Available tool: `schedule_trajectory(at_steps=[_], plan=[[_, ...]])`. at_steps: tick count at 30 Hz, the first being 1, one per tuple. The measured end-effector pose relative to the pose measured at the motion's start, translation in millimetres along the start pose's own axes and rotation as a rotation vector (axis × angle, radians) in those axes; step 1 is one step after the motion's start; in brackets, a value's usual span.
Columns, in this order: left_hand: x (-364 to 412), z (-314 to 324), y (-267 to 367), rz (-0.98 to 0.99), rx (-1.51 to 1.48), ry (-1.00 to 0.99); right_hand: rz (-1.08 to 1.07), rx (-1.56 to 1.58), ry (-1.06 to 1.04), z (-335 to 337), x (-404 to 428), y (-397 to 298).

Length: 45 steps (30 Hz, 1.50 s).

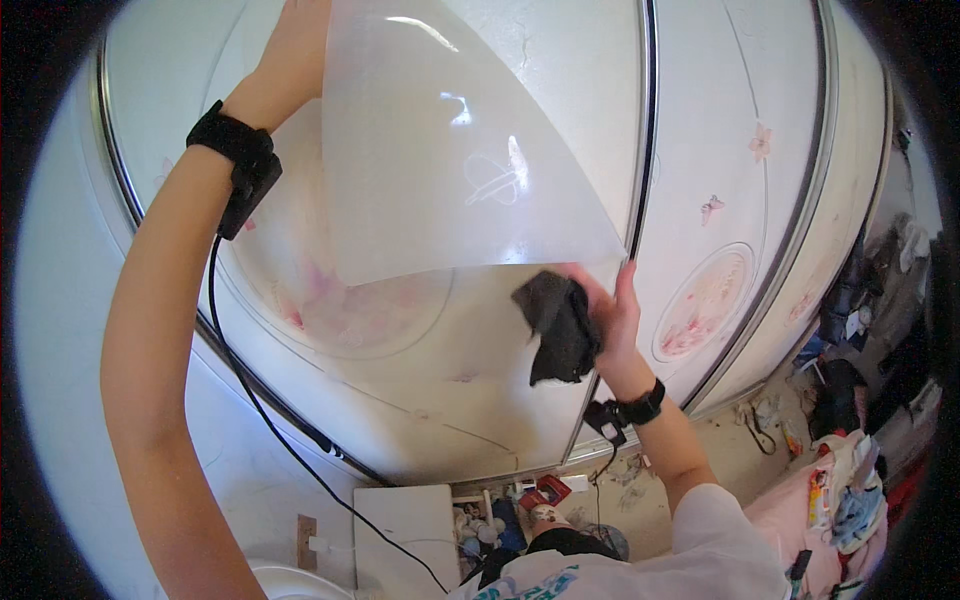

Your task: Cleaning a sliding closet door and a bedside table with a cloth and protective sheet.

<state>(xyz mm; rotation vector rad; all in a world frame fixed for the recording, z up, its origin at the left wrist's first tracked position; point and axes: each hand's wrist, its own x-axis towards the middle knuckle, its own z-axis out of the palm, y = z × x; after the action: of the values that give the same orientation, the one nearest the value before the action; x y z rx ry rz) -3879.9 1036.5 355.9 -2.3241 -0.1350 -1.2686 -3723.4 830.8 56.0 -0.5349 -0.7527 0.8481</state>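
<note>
A large translucent whitish plastic sheet (435,165) with a faint line drawing on it is held up before white sliding wardrobe doors (495,420). My left hand (306,22), cut off by the top edge of the view, is at the sheet's upper left side; its fingers are hidden. My right hand (611,319) is at the sheet's lower right corner, thumb up, and a crumpled black cloth (559,326) hangs at its palm side. Both wrists wear black straps with small devices, the left one (251,176) trailing a black cable.
Below stand a white cabinet (405,525) and an open container of small items (480,529). A red box (546,491) lies near the door track. Clothes and a pink cover (772,502) are at lower right, with more clutter (840,390) beyond. A white round rim (300,577) shows at lower left.
</note>
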Motion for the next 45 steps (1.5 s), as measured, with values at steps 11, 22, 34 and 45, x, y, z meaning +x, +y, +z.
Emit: schedule_trajectory(at_steps=[11, 22, 34, 45], plan=[[-8, -20, -6, 0.047, -0.212, -0.090, -0.096, 0.214, 0.069, -4, 47, -43], [-16, -48, 3, 0.330, 0.083, 0.449, -0.178, -0.013, 0.005, 0, 45, -100], [-36, -116, -5, -0.092, -0.160, 0.247, -0.205, -0.073, 0.048, 36, 5, -168], [-63, -84, -36, -0.225, -0.536, -0.183, -0.099, -0.028, 0.092, 29, -35, -200]])
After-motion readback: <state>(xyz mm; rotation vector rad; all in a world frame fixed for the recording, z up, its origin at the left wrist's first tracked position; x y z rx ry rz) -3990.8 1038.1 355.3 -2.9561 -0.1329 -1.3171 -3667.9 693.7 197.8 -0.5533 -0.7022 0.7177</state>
